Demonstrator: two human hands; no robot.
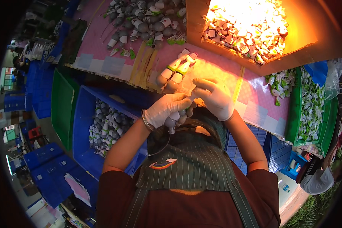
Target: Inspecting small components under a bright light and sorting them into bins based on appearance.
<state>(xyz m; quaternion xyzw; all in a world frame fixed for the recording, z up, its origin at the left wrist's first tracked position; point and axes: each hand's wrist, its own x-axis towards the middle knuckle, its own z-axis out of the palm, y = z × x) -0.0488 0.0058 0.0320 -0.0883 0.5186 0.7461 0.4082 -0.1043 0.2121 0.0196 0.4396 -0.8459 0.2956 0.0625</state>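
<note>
My gloved left hand (pixel 166 109) is closed around a small white piece with a grey ball end (pixel 170 122) and a bit of green, which pokes out below the fingers. My gloved right hand (pixel 216 99) meets it at the fingertips, with thumb and fingers pinched together. What the right fingers hold is hidden between the hands. Just beyond, side by side on the pink table cover (pixel 231 84), lie a few white pieces with green bands (pixel 174 70) and grey ball ends.
A heap of grey-and-white pieces (pixel 140 22) covers the far left of the table. A cardboard box (pixel 306 53) of brightly lit small parts stands far right. Left is a blue bin (pixel 81 125) of pieces; right, a green crate (pixel 292 125) of green-and-white parts.
</note>
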